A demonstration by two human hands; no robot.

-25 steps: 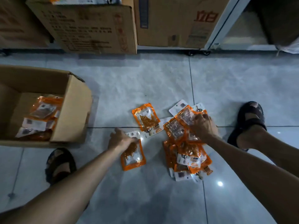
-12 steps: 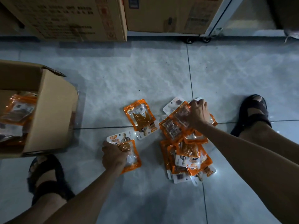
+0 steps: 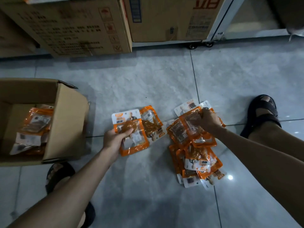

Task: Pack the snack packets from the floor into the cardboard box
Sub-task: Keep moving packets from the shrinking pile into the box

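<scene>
Left hand (image 3: 115,137) now has two packets (image 3: 131,134) pinched up, right hand (image 3: 208,120) still clamped on a bunch (image 3: 185,127) (box (image 3: 69,122) next, probably).

We see glossy plastic snack packets (image 3: 195,155), orange with clear crinkled windows, on a smooth grey tiled floor (image 3: 148,89) that shines at 4 o'clock. At 9 o'clock the cardboard box (image 3: 69,122) is matt brown, as are the printed cartons (image 3: 79,25) at 12 o'clock.
</scene>
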